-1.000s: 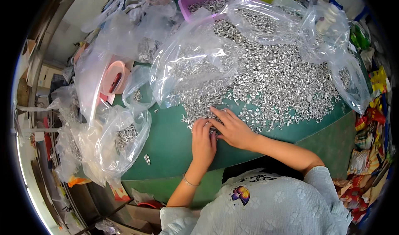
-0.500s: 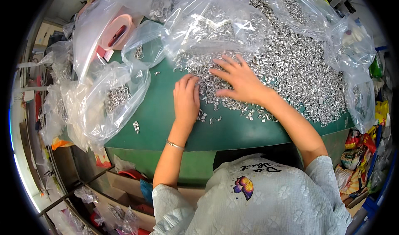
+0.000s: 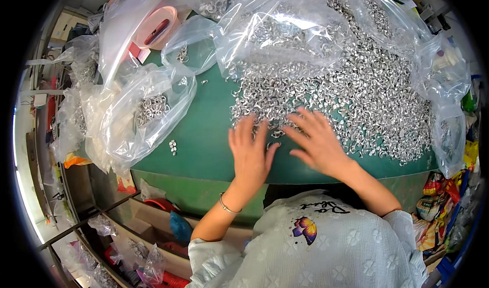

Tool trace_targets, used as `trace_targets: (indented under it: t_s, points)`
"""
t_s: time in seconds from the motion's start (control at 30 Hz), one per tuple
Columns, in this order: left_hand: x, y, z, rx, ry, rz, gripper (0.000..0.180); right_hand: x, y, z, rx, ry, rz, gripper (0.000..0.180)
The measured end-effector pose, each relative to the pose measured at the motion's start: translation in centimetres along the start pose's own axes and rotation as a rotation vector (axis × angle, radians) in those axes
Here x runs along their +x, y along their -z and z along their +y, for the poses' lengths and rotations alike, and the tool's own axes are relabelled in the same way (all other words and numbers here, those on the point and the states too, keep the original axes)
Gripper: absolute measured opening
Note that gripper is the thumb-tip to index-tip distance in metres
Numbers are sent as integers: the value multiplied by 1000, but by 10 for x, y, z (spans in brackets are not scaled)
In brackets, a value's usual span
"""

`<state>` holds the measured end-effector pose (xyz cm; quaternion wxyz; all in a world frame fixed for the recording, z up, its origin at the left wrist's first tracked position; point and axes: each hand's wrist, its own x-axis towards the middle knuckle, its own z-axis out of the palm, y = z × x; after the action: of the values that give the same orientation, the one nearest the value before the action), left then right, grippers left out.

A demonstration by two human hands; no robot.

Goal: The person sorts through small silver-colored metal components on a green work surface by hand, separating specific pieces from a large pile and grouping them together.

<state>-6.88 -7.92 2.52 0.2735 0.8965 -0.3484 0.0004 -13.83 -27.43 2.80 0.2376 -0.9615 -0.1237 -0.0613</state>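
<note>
A wide heap of small silver ring-like metal pieces (image 3: 377,92) covers much of the green tabletop (image 3: 204,158). At the heap's near edge, my left hand (image 3: 250,150) is open, its fingers stretched forward to the pieces and its thumb apart. My right hand (image 3: 320,144) lies to the right of it, open too, with fingers spread over the near pieces. Both hands are somewhat blurred, and nothing shows gripped in either. A few loose pieces lie in the gap between them. Whatever is under the palms is hidden.
Clear plastic bags (image 3: 280,30) holding more pieces lie over the back of the heap. On the left, another open bag (image 3: 153,109) holds rings, near a small cluster of silver pieces (image 3: 173,147). A pink container (image 3: 170,20) stands at the back left.
Both hands have drawn back toward the table's near edge, and the left has also shifted right. Pieces that lay near the hands have moved; the view has shifted slightly.
</note>
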Motion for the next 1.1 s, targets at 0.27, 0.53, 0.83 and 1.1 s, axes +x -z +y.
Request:
trace_targets:
  t_s: [0.27, 0.53, 0.83, 1.1]
  points:
    - [24, -27, -50, 59, -13, 63, 56, 31, -20, 43, -314, -89, 65, 57]
    - [68, -20, -77, 18, -3, 160, 44, 85, -6, 76, -359, -62, 195, 46]
    - [12, -22, -19, 74, -156, -89, 36, 43, -26, 24, -100, 67, 71, 44]
    - [15, -8, -36, -80, -88, 172, 36, 16, -1, 22, -91, -94, 146, 44]
